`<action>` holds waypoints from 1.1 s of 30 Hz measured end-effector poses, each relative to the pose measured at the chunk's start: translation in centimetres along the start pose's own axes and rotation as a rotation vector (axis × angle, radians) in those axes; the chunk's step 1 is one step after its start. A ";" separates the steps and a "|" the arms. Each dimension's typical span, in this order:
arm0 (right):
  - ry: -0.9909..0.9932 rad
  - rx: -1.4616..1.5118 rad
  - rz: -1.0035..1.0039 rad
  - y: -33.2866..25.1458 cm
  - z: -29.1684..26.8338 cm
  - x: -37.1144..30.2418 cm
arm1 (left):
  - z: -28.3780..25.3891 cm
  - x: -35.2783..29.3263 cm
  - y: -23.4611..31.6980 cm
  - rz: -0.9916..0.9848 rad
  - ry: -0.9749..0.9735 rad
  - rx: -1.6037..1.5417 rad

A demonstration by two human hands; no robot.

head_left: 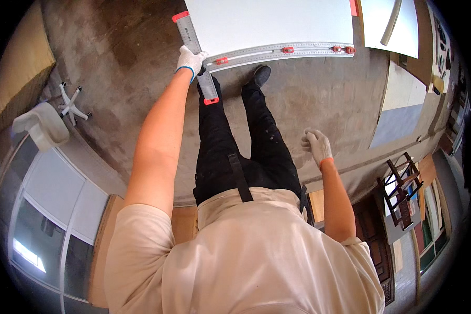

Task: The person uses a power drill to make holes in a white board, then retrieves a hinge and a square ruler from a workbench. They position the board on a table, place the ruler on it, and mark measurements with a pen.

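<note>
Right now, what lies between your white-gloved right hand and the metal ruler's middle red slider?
Head view: only brown floor between right hand and slider.

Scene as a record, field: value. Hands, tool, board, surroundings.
left hand: white glove, blue cuff; gripping the ruler's crossbar near the joint
right hand: pale glove, orange cuff; away from the ruler, fingers curled, nothing visible in it
tool: T-shaped metal ruler, red end caps, red sliders on the long bar
board: white panel; long bar along its near edge
left side: white wheeled chair base
right side: dark wooden furniture frame
</note>
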State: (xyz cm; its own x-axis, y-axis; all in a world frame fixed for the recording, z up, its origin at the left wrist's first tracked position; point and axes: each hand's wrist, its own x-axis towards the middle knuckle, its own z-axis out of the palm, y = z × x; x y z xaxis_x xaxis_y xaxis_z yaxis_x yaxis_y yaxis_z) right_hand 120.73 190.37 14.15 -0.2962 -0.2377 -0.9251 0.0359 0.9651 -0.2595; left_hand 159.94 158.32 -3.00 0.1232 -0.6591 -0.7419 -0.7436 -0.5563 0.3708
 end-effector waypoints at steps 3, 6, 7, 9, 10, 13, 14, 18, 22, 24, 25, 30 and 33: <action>-0.011 -0.017 -0.005 -0.7 -0.1 -0.1 | -0.1 -0.3 0.1 0.013 0.010 0.000; -0.009 -0.019 -0.010 -0.9 -0.1 -0.2 | -0.1 -0.5 0.3 -0.006 0.007 0.008; -0.006 -0.021 -0.009 -1.2 -0.1 -0.2 | 0.0 -0.3 0.0 -0.009 0.000 -0.008; -0.001 -0.030 -0.005 -1.9 0.0 -0.4 | 0.1 0.3 -0.7 -0.008 -0.006 -0.016; -0.003 -0.034 -0.006 -2.0 0.1 -0.4 | 0.1 0.3 -0.9 -0.007 -0.004 -0.008; -0.020 -0.041 -0.011 -1.3 0.1 0.1 | 0.4 0.8 -1.3 0.022 0.001 0.008; -0.023 -0.045 -0.012 -1.5 0.1 0.1 | 0.4 0.9 -1.3 0.033 0.005 0.012; -0.031 -0.050 -0.010 -1.8 0.6 -0.4 | 0.0 0.6 -1.2 0.014 -0.015 0.025; -0.029 -0.055 -0.014 -2.2 0.8 -0.7 | -0.3 0.1 -1.3 0.022 -0.027 -0.046; -0.029 -0.071 -0.017 -2.5 0.7 -0.7 | -0.5 0.3 -1.5 0.023 -0.039 -0.062; -0.029 -0.081 -0.017 -2.7 0.7 -0.7 | -0.4 0.4 -1.6 0.023 -0.047 -0.068; -0.031 -0.077 -0.026 -3.1 0.8 -0.8 | 0.0 0.8 -1.8 0.040 -0.016 -0.029; -0.034 -0.068 -0.026 -3.0 0.7 -0.6 | 0.0 0.8 -1.9 0.039 -0.007 -0.016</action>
State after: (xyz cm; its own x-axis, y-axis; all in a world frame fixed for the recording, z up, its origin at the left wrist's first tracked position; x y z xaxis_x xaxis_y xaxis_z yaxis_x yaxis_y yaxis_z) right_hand 121.53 187.58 15.31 -0.2632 -0.2653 -0.9276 -0.0370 0.9635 -0.2651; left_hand 161.44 158.85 -4.34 0.0897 -0.6770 -0.7305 -0.7372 -0.5383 0.4083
